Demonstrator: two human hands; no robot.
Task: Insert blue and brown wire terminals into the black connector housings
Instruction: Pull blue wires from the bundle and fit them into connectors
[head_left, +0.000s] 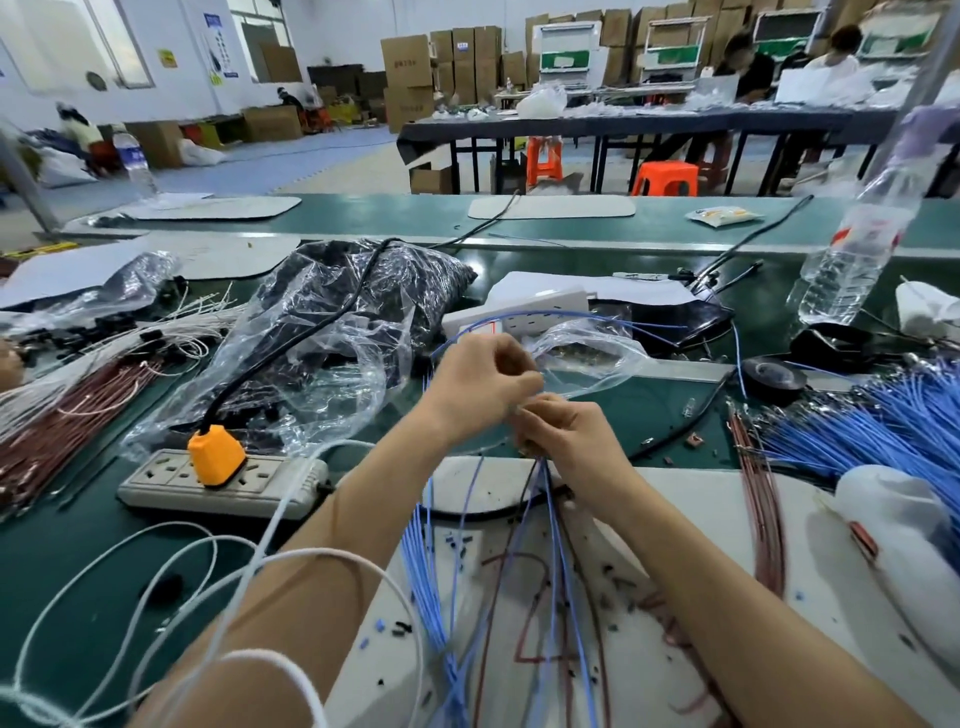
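My left hand (480, 387) and my right hand (566, 434) meet over the middle of the bench, fingers curled and touching. A long blue wire (519, 315) arcs up from my left hand and back down. My right hand grips a bunch of blue and brown wires (553, 519) that hang toward me. What sits between the fingertips is hidden, so I cannot make out a black connector housing there. Loose black housings (400, 629) lie scattered on the white mat (701, 519). A thick pile of blue wires (872, 415) lies at the right, with brown wires (763, 519) beside it.
A white power strip with an orange plug (215, 454) lies left of my arms. Crumpled clear plastic bags (322, 332) fill the centre left. Brown and white wire bundles (78, 405) lie far left. A water bottle (852, 249) stands at the right. White cord (208, 571) loops near me.
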